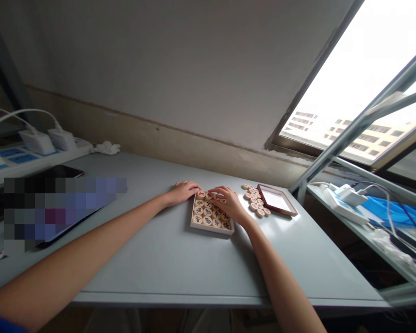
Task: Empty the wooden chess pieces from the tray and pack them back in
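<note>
A shallow white tray [211, 229] lies on the grey table and holds several round wooden chess discs [208, 213] with black and red characters. My left hand [183, 191] rests at the tray's far left corner, fingers curled onto the rim. My right hand [227, 202] lies over the tray's far right part, its fingertips pressed on discs in the back row. Whether either hand grips a disc is hidden by the fingers. More loose discs [255, 200] lie in a cluster just right of my right hand.
A brown-framed lid [279, 202] lies beside the loose discs. A power strip with chargers [38, 145] and a dark tablet [60, 172] sit at the left. A window, a metal bar and a shelf with cables [367, 208] stand to the right.
</note>
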Tool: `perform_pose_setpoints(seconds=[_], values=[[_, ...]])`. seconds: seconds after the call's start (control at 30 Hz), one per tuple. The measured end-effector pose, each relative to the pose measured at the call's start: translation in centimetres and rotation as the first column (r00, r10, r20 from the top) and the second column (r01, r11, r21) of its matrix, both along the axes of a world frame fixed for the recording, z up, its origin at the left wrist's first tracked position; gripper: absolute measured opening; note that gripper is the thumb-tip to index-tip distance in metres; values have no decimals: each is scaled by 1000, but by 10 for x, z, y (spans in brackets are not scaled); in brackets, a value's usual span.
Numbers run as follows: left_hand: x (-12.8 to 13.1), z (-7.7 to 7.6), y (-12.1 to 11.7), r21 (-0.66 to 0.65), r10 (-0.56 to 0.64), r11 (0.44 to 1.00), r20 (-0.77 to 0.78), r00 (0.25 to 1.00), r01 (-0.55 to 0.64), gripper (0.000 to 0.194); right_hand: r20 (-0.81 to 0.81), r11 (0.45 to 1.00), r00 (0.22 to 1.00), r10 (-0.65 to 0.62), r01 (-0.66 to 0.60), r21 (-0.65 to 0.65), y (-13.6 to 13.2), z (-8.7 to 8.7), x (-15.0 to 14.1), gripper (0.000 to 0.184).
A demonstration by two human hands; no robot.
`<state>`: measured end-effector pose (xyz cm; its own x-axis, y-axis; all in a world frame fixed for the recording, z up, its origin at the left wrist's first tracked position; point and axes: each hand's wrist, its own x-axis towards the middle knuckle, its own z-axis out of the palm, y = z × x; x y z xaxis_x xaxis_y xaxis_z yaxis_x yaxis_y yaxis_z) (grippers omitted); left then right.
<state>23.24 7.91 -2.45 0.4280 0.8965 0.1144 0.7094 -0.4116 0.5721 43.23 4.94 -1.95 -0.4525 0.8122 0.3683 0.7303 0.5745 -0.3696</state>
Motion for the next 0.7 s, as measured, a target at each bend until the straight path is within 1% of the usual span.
perform_pose_setpoints(seconds=[0.13,0.2,0.3,0.4,0.53,0.7], values=[[0,1,-2,-2,-11,1000,-4,1000,11,34,-112,999,994,7,-12,-45,0,4,7,22],[0,1,-2,-5,-13,1000,-11,1000,13,34,-141,998,990,-2,-7,-68,0,9,14,22],[0,0,-2,-3,0,1000,-27,1000,0,35,-109,996,994,-20,10,-94,-1,15,23,19],[0,0,-1,1,11,1000,-38,999,-10,35,-64,995,997,-37,31,-93,-2,17,27,17],[0,-1,-1,5,10,1000,-30,1000,-10,35,-35,994,999,-41,37,-107,-3,16,25,15],[1,0,-3,9,21,1000,-28,999,-21,36,-19,994,998,-65,63,-91,-2,14,24,13]])
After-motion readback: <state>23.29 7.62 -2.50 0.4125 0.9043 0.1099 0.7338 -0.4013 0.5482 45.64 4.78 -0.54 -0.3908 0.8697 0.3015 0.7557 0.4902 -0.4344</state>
